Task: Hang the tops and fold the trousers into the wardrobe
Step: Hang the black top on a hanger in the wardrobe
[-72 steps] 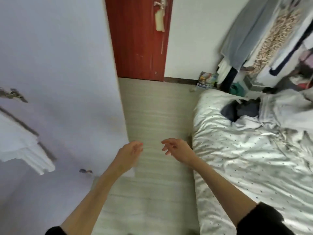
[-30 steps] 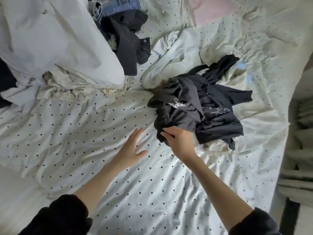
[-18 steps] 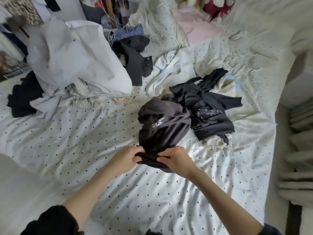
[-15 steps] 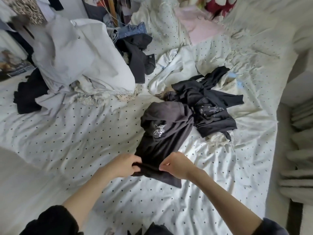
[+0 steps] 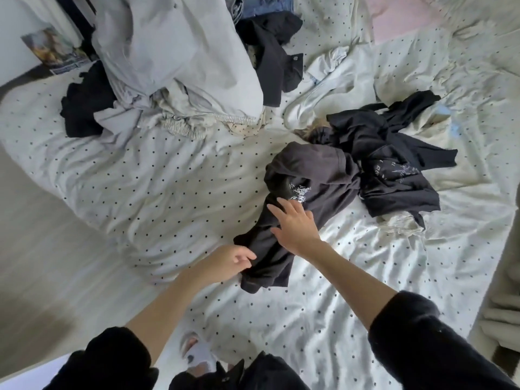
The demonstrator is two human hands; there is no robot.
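Observation:
A dark grey top with a white print lies crumpled and stretched toward me on the dotted white bedsheet. My left hand pinches its near hem at the left edge. My right hand lies flat on the middle of the same top, fingers spread and straight. Just beyond it a second black garment with white lettering sits in a heap.
A large pale grey duvet or garment pile fills the upper left, with black clothes beside it and another black piece and jeans behind. A pink item lies top right. The floor runs along the left.
The top was pulled out of the heap toward me with both hands gripping its hem. Now my right hand has let go and lies flat on it; my left still pinches the hem.

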